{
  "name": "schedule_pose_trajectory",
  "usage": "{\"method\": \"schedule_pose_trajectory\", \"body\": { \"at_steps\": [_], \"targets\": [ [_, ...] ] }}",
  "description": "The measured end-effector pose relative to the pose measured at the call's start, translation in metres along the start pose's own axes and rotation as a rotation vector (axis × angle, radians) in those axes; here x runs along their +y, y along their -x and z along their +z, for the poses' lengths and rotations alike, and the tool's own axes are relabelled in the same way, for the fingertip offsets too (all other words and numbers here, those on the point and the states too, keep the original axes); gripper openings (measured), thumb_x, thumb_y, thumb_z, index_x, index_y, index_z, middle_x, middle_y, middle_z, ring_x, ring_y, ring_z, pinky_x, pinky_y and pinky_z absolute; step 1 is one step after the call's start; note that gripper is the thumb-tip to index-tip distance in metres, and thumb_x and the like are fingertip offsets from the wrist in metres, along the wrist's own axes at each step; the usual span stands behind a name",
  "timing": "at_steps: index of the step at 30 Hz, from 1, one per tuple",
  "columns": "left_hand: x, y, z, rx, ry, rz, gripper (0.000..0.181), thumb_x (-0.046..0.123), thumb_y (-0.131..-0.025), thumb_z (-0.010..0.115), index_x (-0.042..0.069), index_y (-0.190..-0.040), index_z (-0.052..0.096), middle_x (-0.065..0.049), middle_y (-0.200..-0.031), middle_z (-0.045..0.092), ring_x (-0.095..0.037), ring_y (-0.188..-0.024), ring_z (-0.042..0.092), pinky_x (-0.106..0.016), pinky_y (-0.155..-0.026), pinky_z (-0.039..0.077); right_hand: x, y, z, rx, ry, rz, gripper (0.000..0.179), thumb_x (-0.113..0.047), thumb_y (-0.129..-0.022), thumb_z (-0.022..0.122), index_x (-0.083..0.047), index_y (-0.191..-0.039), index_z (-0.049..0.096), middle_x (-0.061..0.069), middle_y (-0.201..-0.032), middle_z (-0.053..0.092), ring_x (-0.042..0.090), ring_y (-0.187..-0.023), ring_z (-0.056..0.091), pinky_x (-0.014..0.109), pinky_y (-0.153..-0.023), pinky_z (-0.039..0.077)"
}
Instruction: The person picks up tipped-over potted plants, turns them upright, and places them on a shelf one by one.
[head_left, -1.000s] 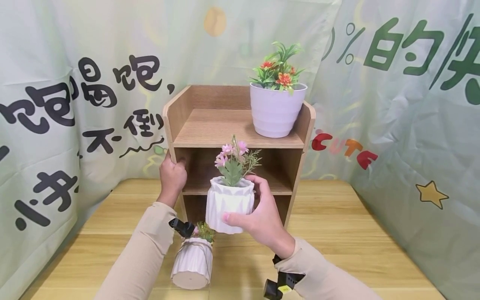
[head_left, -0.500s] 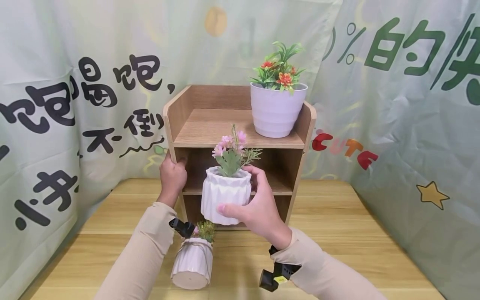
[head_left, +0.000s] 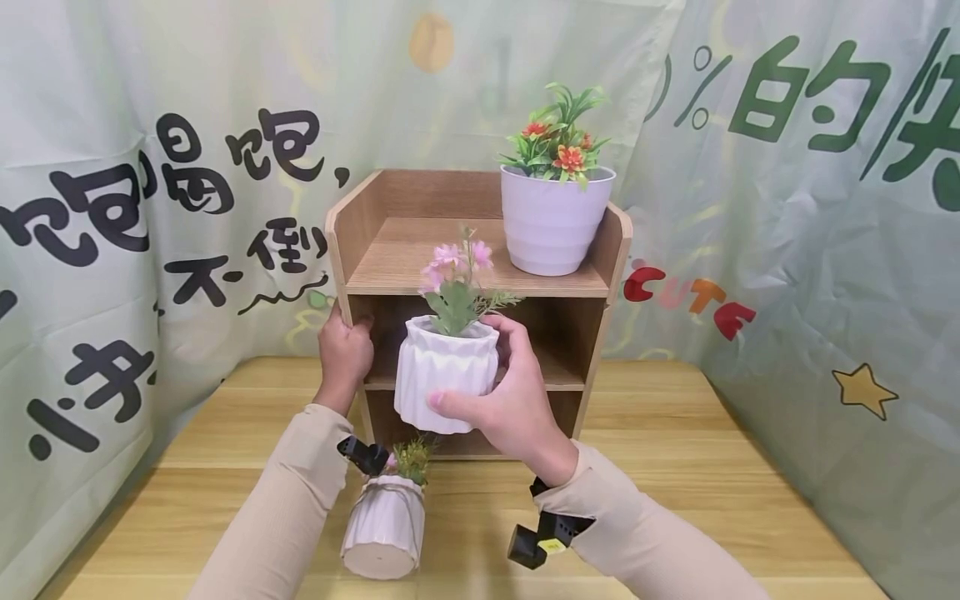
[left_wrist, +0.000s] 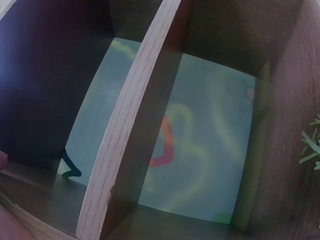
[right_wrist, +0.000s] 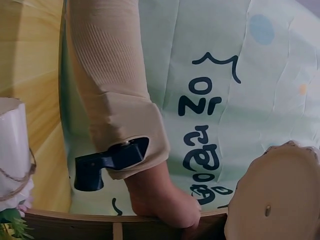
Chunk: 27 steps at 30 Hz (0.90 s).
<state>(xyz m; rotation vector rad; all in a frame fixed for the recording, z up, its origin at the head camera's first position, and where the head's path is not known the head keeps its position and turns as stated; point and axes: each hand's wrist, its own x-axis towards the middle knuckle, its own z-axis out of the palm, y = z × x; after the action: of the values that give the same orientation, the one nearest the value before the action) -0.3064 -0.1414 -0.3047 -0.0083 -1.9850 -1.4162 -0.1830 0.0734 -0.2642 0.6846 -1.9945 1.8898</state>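
Observation:
A white fluted flowerpot [head_left: 442,375] with pink flowers is held in the air by my right hand [head_left: 517,408], thumb across the front and fingers round its right side. It hangs in front of the wooden shelf unit [head_left: 480,286]. My left hand [head_left: 345,350] grips the shelf's left side panel. In the right wrist view the held flowerpot [right_wrist: 275,200] shows its underside, with the left hand [right_wrist: 165,195] on the panel beyond. Only a sliver of the left hand [left_wrist: 12,222] shows in the left wrist view, beside the compartments.
Another white flowerpot [head_left: 382,525], tied with twine, lies on the wooden table [head_left: 652,500] with its base facing me. A larger white pot [head_left: 557,225] with orange flowers stands on the shelf's top right. Printed curtains [head_left: 810,250] hang behind and at both sides.
My right hand has raised the white flowerpot and shifted it slightly left. The left hand has stayed on the shelf's side panel.

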Motion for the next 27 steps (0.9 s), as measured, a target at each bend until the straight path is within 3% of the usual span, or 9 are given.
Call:
{"method": "schedule_pose_trajectory", "body": {
  "at_steps": [13,27],
  "targets": [
    [0.001,0.0,0.001,0.004,-0.019,0.016,0.043,0.006,-0.084,0.051,-0.004,-0.125,0.056,-0.032,-0.115,0.061,-0.046,-0.109,0.055,-0.056,-0.094,0.041,-0.008,-0.012,0.0,0.037,0.057,-0.046,0.088,-0.006,-0.059,0.086,-0.002,-0.132,0.037,0.015,-0.113,0.052,0.029,-0.097,0.057,0.04,-0.077,0.054],
    [0.0,0.0,0.0,0.005,-0.013,0.027,0.042,0.007,-0.085,0.053,-0.003,-0.125,0.056,-0.031,-0.117,0.06,-0.045,-0.112,0.054,-0.056,-0.096,0.04,-0.004,-0.023,0.001,0.078,0.117,-0.099,0.09,-0.012,-0.059,0.088,-0.003,-0.132,0.037,0.013,-0.116,0.051,0.027,-0.099,0.054,0.041,-0.077,0.052]
  ]
}}
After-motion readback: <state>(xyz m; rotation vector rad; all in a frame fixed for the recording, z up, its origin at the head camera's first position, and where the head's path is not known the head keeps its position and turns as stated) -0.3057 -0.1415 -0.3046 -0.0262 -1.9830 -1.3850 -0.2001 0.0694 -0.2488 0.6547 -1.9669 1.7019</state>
